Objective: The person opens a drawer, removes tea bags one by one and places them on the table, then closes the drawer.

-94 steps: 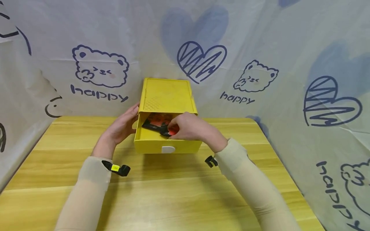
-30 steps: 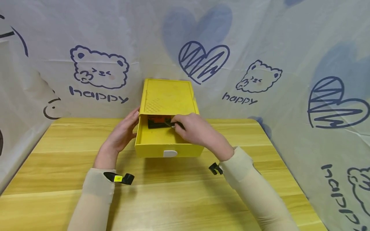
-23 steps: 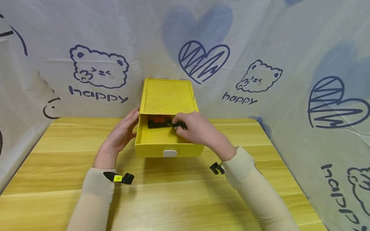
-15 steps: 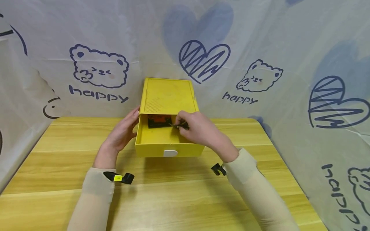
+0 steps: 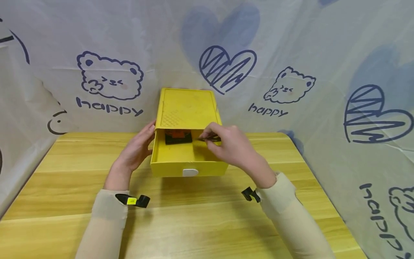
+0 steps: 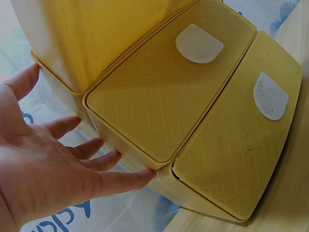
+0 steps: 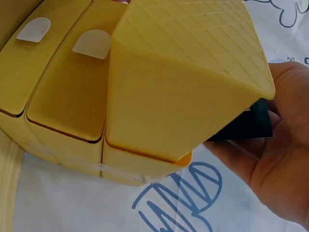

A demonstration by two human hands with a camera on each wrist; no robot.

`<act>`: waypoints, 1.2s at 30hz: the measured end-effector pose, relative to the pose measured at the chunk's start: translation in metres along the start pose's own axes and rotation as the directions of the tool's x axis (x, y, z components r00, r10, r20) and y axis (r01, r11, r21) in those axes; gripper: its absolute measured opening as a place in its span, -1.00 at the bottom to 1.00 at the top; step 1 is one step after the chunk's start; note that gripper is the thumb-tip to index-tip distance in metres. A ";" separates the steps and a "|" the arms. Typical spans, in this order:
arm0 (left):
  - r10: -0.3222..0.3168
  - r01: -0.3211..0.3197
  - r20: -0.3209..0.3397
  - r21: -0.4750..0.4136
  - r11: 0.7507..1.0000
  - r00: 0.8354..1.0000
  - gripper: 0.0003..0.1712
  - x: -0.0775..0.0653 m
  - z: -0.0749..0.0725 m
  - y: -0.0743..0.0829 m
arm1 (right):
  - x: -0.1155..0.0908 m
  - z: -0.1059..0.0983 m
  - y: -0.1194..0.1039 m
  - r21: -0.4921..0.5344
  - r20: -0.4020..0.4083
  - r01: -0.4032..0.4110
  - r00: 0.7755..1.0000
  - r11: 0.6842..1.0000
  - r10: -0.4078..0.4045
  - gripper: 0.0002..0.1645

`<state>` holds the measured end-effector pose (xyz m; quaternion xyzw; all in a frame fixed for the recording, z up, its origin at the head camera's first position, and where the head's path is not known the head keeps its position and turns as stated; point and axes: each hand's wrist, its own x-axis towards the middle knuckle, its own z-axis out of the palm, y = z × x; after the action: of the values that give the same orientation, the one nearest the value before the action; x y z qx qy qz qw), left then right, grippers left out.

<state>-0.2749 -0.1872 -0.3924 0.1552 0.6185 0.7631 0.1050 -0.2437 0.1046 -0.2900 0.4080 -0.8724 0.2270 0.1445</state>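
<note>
A yellow drawer cabinet (image 5: pixel 189 108) stands against the back wall, its top drawer (image 5: pixel 168 169) pulled out. My right hand (image 5: pixel 231 145) pinches a thin dark packet (image 7: pixel 248 125) between thumb and fingers over the drawer's right side; the hand hides much of it in the head view. Inside, at the rear left, lies a black packet with a red-orange print (image 5: pixel 178 138), partly under the cabinet top. My left hand (image 6: pixel 53 159), fingers spread and fairly straight, rests its fingertips against the cabinet's left side.
Below the pulled-out drawer are two shut drawers (image 6: pixel 159 92) with white tabs. The cabinet stands at the back of a wooden table (image 5: pixel 194 223). Behind it hangs a white sheet (image 5: pixel 155 43) printed with bears and hearts. Each sleeve carries a black wrist device (image 5: pixel 142 200).
My right hand has moved right with its packet, away from the other packet, which now lies straighter at the drawer's rear left. My left hand stays at the cabinet's side.
</note>
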 end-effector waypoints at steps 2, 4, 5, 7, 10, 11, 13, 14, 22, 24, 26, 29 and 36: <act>0.000 0.000 -0.001 0.001 1.000 1.000 -0.43 0.000 0.000 0.000 | -0.002 -0.001 0.001 0.027 -0.046 0.032 0.998 0.999 -0.031 -0.81; 0.003 -0.003 -0.004 -0.004 1.000 1.000 -0.43 0.000 -0.001 -0.001 | -0.005 -0.002 0.002 0.054 -0.096 0.064 0.994 0.996 -0.059 -0.80; 0.004 -0.004 -0.005 -0.006 1.000 1.000 -0.43 0.000 -0.001 -0.001 | -0.006 -0.002 0.002 0.068 -0.123 0.080 0.990 0.994 -0.071 -0.80; 0.002 -0.002 -0.005 -0.011 1.000 1.000 -0.42 -0.001 -0.001 -0.001 | -0.008 -0.003 0.003 0.100 -0.171 0.117 0.980 0.988 -0.098 -0.81; 0.002 -0.002 -0.006 -0.012 1.000 1.000 -0.42 -0.001 0.000 -0.002 | -0.012 -0.004 0.005 0.129 -0.237 0.169 0.962 0.977 -0.135 -0.83; 0.002 -0.002 -0.008 -0.011 1.000 1.000 -0.42 -0.001 0.000 -0.001 | -0.013 -0.004 0.005 0.137 -0.259 0.185 0.955 0.973 -0.145 -0.83; -0.002 0.002 -0.010 -0.008 1.000 1.000 -0.42 -0.002 0.001 -0.001 | -0.015 -0.005 0.007 0.142 -0.302 0.206 0.940 0.968 -0.156 -0.83; -0.002 0.002 -0.012 -0.006 1.000 1.000 -0.41 -0.002 0.001 -0.001 | -0.017 -0.004 0.008 0.141 -0.324 0.216 0.932 0.966 -0.161 -0.82; 0.000 0.000 -0.014 0.002 1.000 1.000 -0.41 -0.002 0.001 -0.001 | -0.023 -0.013 0.001 0.119 -0.523 0.288 0.832 0.950 -0.187 -0.84; 0.000 0.000 -0.011 0.000 1.000 1.000 -0.41 -0.002 0.001 -0.001 | -0.024 -0.018 -0.005 0.119 -0.553 0.288 0.814 0.950 -0.178 -0.84; -0.001 0.000 -0.010 -0.003 1.000 1.000 -0.40 -0.002 0.001 -0.001 | -0.025 -0.022 -0.008 0.111 -0.580 0.289 0.796 0.951 -0.174 -0.84; 0.001 -0.001 -0.008 -0.002 1.000 1.000 -0.40 -0.002 0.001 -0.001 | -0.028 -0.023 -0.005 0.086 -0.611 0.277 0.773 0.957 -0.168 -0.84; 0.003 -0.003 -0.009 0.004 1.000 1.000 -0.40 -0.002 0.000 -0.001 | -0.036 -0.009 0.029 0.054 -0.658 0.216 0.742 0.975 -0.128 -0.84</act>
<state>-0.2729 -0.1873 -0.3938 0.1527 0.6202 0.7628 0.1007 -0.2430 0.1491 -0.3064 0.3907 -0.7101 0.3948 0.4327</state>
